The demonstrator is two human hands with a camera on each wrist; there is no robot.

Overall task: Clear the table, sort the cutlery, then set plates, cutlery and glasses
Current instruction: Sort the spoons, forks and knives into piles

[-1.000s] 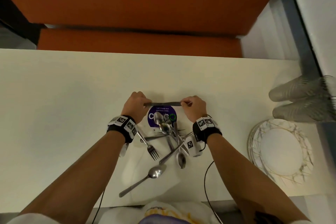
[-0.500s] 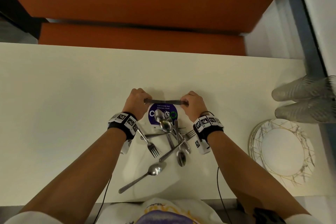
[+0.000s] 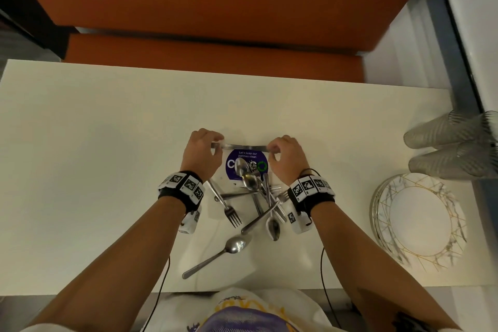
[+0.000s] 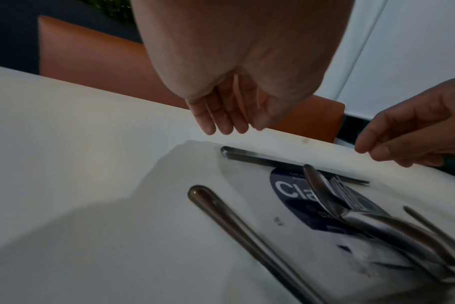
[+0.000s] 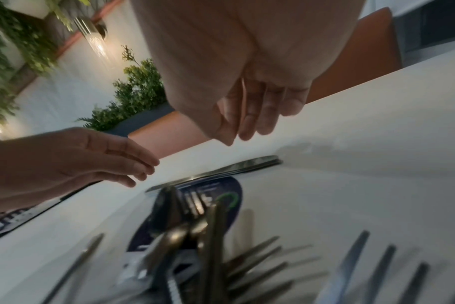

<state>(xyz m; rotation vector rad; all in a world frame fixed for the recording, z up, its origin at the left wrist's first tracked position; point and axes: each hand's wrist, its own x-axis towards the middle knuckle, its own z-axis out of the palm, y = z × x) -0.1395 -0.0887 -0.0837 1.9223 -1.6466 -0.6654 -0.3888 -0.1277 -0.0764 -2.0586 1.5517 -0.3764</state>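
A small stack of table knives (image 3: 244,147) lies flat across the white table (image 3: 94,170), just beyond a purple round sticker (image 3: 232,170). My left hand (image 3: 204,148) hovers over its left end and my right hand (image 3: 285,153) over its right end. In the left wrist view the left hand (image 4: 221,115) hangs above the knives (image 4: 286,164) with relaxed fingers, touching nothing. The right wrist view shows the right hand (image 5: 247,115) likewise off the knives (image 5: 234,168). A jumbled pile of spoons and forks (image 3: 256,197) lies between my wrists.
One spoon (image 3: 215,256) lies apart near the table's front edge. A stack of white gold-lined plates (image 3: 420,224) sits at the right, with two ribbed glasses (image 3: 452,148) lying beyond it. An orange bench (image 3: 215,48) runs behind the table.
Both hands pinched the ends of the knife stack before; now the knives lie on the table and the fingers have lifted off them.
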